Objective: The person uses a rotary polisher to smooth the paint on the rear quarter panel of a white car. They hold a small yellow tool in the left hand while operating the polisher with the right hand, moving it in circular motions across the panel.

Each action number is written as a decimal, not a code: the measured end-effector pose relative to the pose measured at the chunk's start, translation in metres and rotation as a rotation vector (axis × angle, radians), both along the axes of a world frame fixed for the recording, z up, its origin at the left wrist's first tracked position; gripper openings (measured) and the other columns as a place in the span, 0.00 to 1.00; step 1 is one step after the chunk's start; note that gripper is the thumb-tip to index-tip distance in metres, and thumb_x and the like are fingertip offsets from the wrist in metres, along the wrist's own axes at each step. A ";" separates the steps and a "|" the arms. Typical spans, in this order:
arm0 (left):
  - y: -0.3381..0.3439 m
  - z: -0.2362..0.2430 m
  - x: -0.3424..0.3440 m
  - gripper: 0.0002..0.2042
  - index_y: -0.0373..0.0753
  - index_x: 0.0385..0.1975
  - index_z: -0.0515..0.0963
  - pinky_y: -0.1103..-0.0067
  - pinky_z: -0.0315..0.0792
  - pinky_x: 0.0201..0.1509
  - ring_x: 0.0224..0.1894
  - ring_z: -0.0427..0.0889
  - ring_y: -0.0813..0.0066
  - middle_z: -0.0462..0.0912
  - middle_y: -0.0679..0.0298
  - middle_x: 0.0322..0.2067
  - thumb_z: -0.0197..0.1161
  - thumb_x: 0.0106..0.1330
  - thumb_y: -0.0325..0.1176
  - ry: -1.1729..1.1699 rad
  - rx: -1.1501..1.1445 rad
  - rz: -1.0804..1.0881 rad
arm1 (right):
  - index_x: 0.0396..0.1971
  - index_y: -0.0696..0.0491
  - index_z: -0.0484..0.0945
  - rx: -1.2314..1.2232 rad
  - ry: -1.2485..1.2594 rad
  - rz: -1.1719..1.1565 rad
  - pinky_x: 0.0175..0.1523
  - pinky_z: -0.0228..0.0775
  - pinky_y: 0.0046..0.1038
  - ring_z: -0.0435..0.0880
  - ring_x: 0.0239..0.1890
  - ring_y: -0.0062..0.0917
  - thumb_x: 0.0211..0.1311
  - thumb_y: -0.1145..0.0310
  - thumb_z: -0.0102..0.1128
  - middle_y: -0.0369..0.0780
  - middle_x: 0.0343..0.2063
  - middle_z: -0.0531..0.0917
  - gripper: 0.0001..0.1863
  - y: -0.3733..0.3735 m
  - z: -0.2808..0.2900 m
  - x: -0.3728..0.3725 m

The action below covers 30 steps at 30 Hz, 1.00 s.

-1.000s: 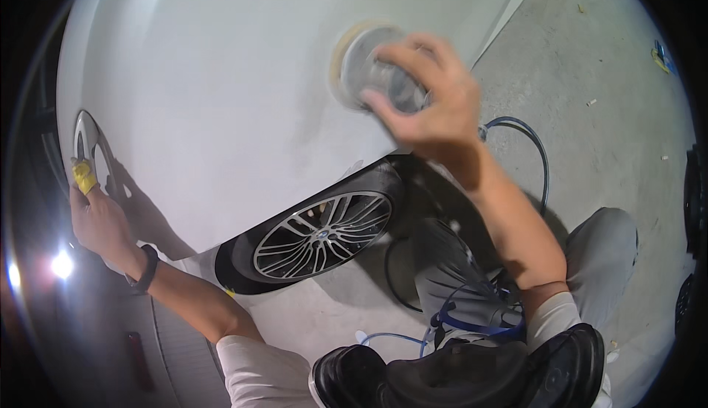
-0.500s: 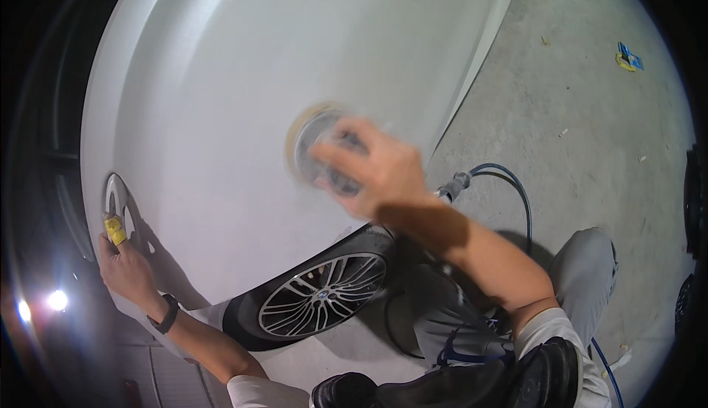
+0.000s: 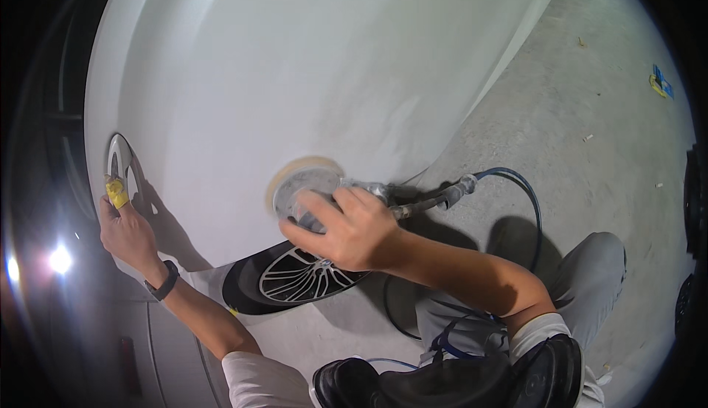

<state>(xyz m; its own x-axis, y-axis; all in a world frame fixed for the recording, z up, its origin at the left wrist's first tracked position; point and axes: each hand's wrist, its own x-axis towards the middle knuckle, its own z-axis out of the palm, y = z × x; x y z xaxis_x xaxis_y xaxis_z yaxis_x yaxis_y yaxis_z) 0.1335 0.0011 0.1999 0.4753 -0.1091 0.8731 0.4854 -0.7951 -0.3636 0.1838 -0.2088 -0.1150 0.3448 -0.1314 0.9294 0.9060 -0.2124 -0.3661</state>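
My right hand [image 3: 354,229] is wrapped over the top of an air sander [image 3: 292,188], a round grey tool with a tan pad edge. Its pad lies against the whitish car body panel [image 3: 228,106], just above the wheel [image 3: 313,279]. Cloudy sanding marks show on the panel beyond the tool. Far to the left, my left hand [image 3: 131,235] grips the lower end of the car's door handle [image 3: 118,154]. Something yellow and crumpled, like tape [image 3: 116,193], sits at the fingertips; whether it wraps a finger or the handle is unclear.
From the sander a dark blue air hose [image 3: 535,209] loops down past my knee [image 3: 594,268]. A small blue and yellow packet [image 3: 661,82] and bits of litter lie on the concrete floor [image 3: 560,120]. Bright lamps [image 3: 60,260] shine at the left.
My right hand has brought the sander down and slightly left across the panel, nearer the wheel. My left hand stays at the handle. The whole view has shifted somewhat.
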 end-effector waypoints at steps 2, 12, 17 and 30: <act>0.003 0.001 -0.001 0.17 0.38 0.46 0.81 0.60 0.73 0.38 0.30 0.79 0.47 0.82 0.49 0.27 0.57 0.80 0.48 -0.007 -0.047 -0.016 | 0.47 0.41 0.92 -0.048 0.046 -0.011 0.31 0.75 0.24 0.79 0.28 0.24 0.49 0.65 0.68 0.41 0.45 0.86 0.21 -0.020 0.006 0.023; 0.027 -0.005 -0.006 0.20 0.39 0.55 0.87 0.65 0.77 0.42 0.36 0.88 0.59 0.91 0.56 0.33 0.58 0.81 0.48 -0.112 -0.288 0.012 | 0.48 0.44 0.89 0.204 0.358 -0.097 0.45 0.86 0.32 0.91 0.39 0.35 0.46 0.67 0.86 0.39 0.46 0.87 0.25 -0.135 0.016 0.181; 0.040 0.000 -0.005 0.24 0.40 0.54 0.90 0.64 0.78 0.42 0.36 0.89 0.58 0.92 0.57 0.34 0.56 0.82 0.53 -0.185 -0.176 0.153 | 0.52 0.51 0.88 0.286 0.354 -0.141 0.56 0.83 0.31 0.91 0.49 0.31 0.51 0.63 0.87 0.40 0.47 0.91 0.27 -0.208 0.005 0.280; 0.009 -0.003 0.006 0.25 0.38 0.47 0.91 0.56 0.79 0.50 0.45 0.89 0.43 0.92 0.47 0.41 0.55 0.73 0.53 -0.273 -0.182 0.236 | 0.52 0.53 0.89 0.214 0.210 -0.138 0.54 0.84 0.31 0.91 0.47 0.32 0.50 0.64 0.87 0.42 0.47 0.90 0.27 -0.209 0.002 0.273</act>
<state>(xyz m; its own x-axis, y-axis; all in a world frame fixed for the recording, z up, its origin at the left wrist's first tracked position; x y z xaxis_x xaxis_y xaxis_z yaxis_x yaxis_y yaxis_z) 0.1394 0.0104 0.1969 0.2172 0.1432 0.9656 0.7217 -0.6896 -0.0600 0.4566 -0.4176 -0.1132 0.4912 -0.3746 0.7864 0.7741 -0.2262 -0.5913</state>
